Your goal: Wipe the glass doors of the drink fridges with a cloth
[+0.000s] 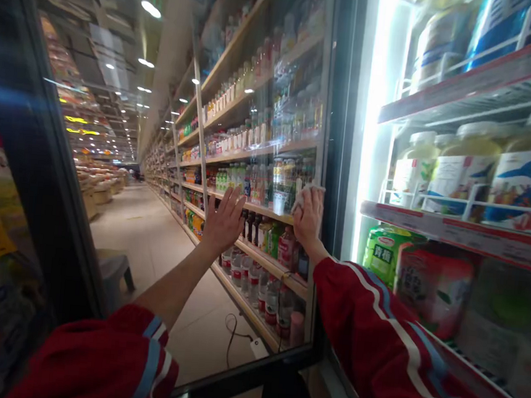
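In front of me is a glass door in a black frame, swung out from a lit drinks fridge. My left hand rests flat against the pane with its fingers spread and nothing in it. Near the frame's upright edge, my right hand presses a crumpled whitish cloth onto the glass. Most of the cloth lies hidden under my fingers. Whether it is fabric or paper I cannot tell.
On my right, fridge shelves hold bottles, cans and a green pack. Beyond the glass runs a long wall of drink shelves. A grey stool stands left, and a white power strip with a dark cable lies on the floor.
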Tool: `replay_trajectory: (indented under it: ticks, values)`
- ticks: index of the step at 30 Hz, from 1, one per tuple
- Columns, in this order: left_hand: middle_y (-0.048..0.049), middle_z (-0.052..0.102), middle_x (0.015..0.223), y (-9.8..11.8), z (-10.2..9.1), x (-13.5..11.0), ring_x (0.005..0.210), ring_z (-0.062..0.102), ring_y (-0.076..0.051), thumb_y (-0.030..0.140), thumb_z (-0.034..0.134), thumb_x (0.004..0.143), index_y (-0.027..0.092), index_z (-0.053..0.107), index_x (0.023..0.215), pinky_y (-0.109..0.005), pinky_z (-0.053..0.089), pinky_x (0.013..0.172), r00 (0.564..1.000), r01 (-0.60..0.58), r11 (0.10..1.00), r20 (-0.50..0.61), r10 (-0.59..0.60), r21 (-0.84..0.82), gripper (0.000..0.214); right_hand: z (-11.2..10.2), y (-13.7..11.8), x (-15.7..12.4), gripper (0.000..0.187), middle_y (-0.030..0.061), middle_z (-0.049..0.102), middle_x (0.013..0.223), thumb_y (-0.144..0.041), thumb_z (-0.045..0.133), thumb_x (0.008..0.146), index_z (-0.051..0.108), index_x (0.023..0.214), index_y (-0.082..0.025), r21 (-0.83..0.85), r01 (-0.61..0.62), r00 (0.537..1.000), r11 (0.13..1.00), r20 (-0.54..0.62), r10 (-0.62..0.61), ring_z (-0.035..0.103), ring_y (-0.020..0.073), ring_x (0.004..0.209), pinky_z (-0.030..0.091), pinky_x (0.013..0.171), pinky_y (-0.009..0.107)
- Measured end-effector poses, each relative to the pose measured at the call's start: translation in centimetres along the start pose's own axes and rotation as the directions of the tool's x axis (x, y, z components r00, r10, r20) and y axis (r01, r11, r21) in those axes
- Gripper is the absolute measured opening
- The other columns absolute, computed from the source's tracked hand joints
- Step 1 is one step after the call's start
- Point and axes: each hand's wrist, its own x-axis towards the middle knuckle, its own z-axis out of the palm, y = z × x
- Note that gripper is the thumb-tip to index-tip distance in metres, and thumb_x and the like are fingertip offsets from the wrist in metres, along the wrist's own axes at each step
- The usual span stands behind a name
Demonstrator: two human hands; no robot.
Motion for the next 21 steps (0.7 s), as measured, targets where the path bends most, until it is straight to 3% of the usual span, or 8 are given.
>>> replay_trajectory:
  ticks: [4, 7, 11, 17, 21]
  values:
    - [-0.0143, 0.033, 0.146, -0.5, -0.2, -0.1, 0.14, 0.019, -0.023, 0.026, 0.041, 0.088, 0.016, 0.033, 0.139, -0.05, 0.001, 0.114, 1.0, 0.006, 1.0, -0.018, -0.006, 0.004, 0.053, 0.9, -2.6, 0.2, 0.047, 0.0105, 0.035, 0.145, -0.019, 0.038, 0.085, 0.044, 0.131, -0.017, 0.026, 0.101, 0.993, 0.995, 0.064, -0.103, 0.015, 0.0229, 0.141, 0.027, 0.112, 0.05]
    - [-0.0137, 0.034, 0.145, -0.5, -0.2, -0.3, 0.139, 0.021, -0.023, 0.027, 0.041, 0.088, 0.017, 0.033, 0.139, -0.05, 0.003, 0.114, 1.0, -0.003, 1.0, -0.025, 0.003, 0.013, 0.052, 1.4, -5.4, -0.6, 0.043, 0.0096, 0.039, 0.143, -0.018, 0.04, 0.085, 0.049, 0.127, -0.018, 0.064, 0.245, 0.949, 0.967, 0.189, -0.253, 0.015, 0.0216, 0.142, 0.027, 0.112, 0.047]
    - [-0.0133, 0.033, 0.146, -0.9, -0.5, -0.6, 0.139, 0.022, -0.023, 0.027, 0.04, 0.089, 0.017, 0.032, 0.14, -0.05, 0.004, 0.114, 1.0, 0.009, 1.0, -0.023, -0.009, 0.012, 0.053, 1.3, -6.3, -1.0, 0.043, 0.0094, 0.041, 0.142, -0.016, 0.039, 0.085, 0.05, 0.127, -0.019, 0.063, 0.256, 0.93, 0.965, 0.255, -0.263, 0.016, 0.0212, 0.141, 0.025, 0.112, 0.048]
    - [-0.0146, 0.033, 0.146, -1.8, -1.3, -1.4, 0.139, 0.021, -0.024, 0.029, 0.04, 0.088, 0.014, 0.033, 0.139, -0.051, 0.004, 0.114, 0.999, 0.042, 0.997, 0.007, -0.043, 0.063, 0.053, 1.0, -2.7, 0.9, 0.05, 0.0117, 0.035, 0.146, -0.019, 0.036, 0.085, 0.041, 0.135, -0.016, 0.036, 0.039, 0.998, 0.999, 0.055, -0.041, 0.018, 0.0249, 0.14, 0.024, 0.11, 0.054]
    - [-0.0146, 0.033, 0.146, -2.1, -1.5, -1.8, 0.14, 0.02, -0.023, 0.029, 0.04, 0.089, 0.014, 0.032, 0.139, -0.051, 0.006, 0.114, 0.998, 0.044, 0.992, 0.032, -0.048, 0.122, 0.053, 1.7, -2.4, 1.5, 0.051, 0.0114, 0.033, 0.146, -0.02, 0.038, 0.085, 0.04, 0.136, -0.017, 0.065, 0.049, 0.999, 0.997, -0.022, -0.047, 0.019, 0.0266, 0.14, 0.024, 0.11, 0.055]
